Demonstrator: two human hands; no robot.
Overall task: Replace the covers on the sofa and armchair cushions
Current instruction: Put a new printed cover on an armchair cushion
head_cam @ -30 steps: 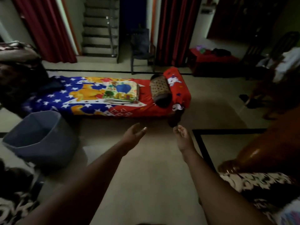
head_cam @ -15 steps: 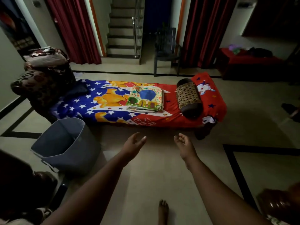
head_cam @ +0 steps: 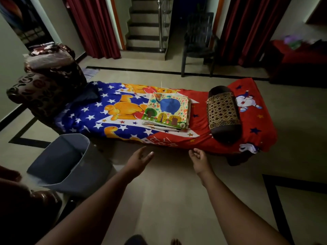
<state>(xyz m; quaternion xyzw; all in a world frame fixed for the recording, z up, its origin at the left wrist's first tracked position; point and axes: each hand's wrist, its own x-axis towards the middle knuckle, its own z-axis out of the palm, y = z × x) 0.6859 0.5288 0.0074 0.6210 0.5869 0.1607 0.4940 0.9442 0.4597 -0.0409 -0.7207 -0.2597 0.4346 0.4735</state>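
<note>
A low daybed (head_cam: pixel 200 138) lies across the floor under a red and blue cartoon sheet. On its middle rests a stack of folded covers (head_cam: pixel 166 112) printed with a blue elephant. A brown bolster (head_cam: pixel 223 114) with a diamond pattern lies toward the right end. At the left end, brown patterned cushions (head_cam: pixel 46 85) are piled up. My left hand (head_cam: pixel 139 160) and my right hand (head_cam: pixel 200 160) reach forward over the floor, just short of the daybed's near edge. Both are empty, with fingers relaxed.
A grey fabric basket (head_cam: pixel 69 163) stands on the floor to the left of my left arm. Behind the daybed are a dark plastic chair (head_cam: pixel 198 43), red curtains and a staircase (head_cam: pixel 146 29). A red-covered seat (head_cam: pixel 299 59) is at far right. My toes show at the bottom edge.
The view has moved closer to the daybed and swung left, so the cushion pile and basket sit more fully in view. Both hands stay outstretched and empty.
</note>
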